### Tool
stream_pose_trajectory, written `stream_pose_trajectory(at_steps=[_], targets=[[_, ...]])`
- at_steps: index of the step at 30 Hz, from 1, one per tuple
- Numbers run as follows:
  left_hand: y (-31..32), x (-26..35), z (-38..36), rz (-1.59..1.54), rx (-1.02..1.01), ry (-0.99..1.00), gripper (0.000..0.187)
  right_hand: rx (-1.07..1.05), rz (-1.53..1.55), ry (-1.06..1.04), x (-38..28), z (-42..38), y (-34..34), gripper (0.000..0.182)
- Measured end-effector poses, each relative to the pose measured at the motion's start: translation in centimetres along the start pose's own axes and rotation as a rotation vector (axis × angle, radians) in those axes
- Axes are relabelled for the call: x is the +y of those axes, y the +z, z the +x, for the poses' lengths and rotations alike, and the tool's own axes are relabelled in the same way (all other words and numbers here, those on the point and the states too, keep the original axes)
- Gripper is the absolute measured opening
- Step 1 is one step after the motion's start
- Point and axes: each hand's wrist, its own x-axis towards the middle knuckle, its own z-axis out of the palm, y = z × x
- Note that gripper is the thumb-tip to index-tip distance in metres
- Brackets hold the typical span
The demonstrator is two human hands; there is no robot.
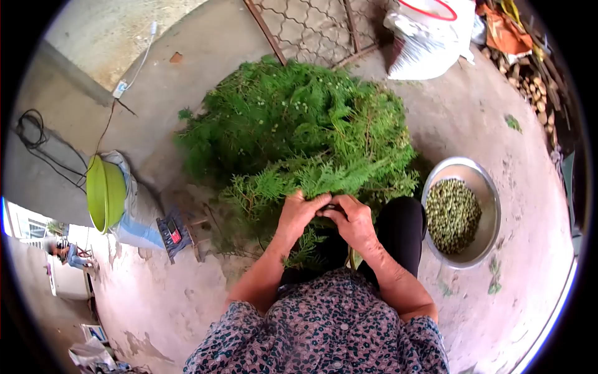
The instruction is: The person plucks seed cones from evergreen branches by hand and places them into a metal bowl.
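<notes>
A large heap of green conifer branches [293, 118] lies on the floor in front of my knees. At its near edge, above my lap, my left hand [302, 212] is closed on a leafy branch [305, 249]. Beside it my right hand [354, 221] is also closed, its thumb and fingers pinched close to the left fingertips; whatever lies between them is too small to make out. To the right of my knee stands a metal basin [492, 193] holding many small green cones [453, 215].
A yellow-green basin [106, 194] leans by a sack at the left, near a small stool [174, 234]. White sacks [427, 47] and stacked firewood [529, 87] stand at the upper right. Cables [47, 149] lie at the left. A person [73, 254] sits far left.
</notes>
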Motion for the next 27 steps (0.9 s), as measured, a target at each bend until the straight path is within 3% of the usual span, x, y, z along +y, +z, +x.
stream_pose_trajectory(at_steps=[1,3,6,10,15,19,22,27], targets=[[-0.7,-0.7,0.5,0.142,-0.034,-0.061,0.016,0.038,0.027,-0.012,0.2,0.1,-0.1,0.018],[-1.2,-1.1,0.4,0.166,-0.131,-0.008,0.02,0.048,0.01,-0.021,0.2,0.1,-0.7,0.015],[-1.4,-0.2,0.2,0.451,-0.155,0.066,0.027,0.067,0.014,-0.027,-0.3,0.1,-0.7,0.011],[-1.1,0.5,-0.2,0.198,-0.202,-0.05,0.017,0.084,0.045,-0.016,-0.9,0.1,-0.8,0.009],[-1.4,0.1,-0.3,0.254,-0.211,-0.094,0.022,0.107,0.042,-0.054,0.0,-0.1,-0.6,0.008],[-0.7,1.6,-1.6,0.263,-0.036,-0.218,0.025,0.123,0.036,-0.029,0.2,0.1,-0.4,0.009],[-2.3,-0.9,-0.2,0.058,-0.286,-0.131,0.029,0.092,0.067,0.01,0.2,0.1,-0.6,0.009],[-2.1,-0.9,-0.8,0.214,-0.149,-0.114,0.034,0.022,0.261,0.077,1.3,-0.1,-0.1,0.013]])
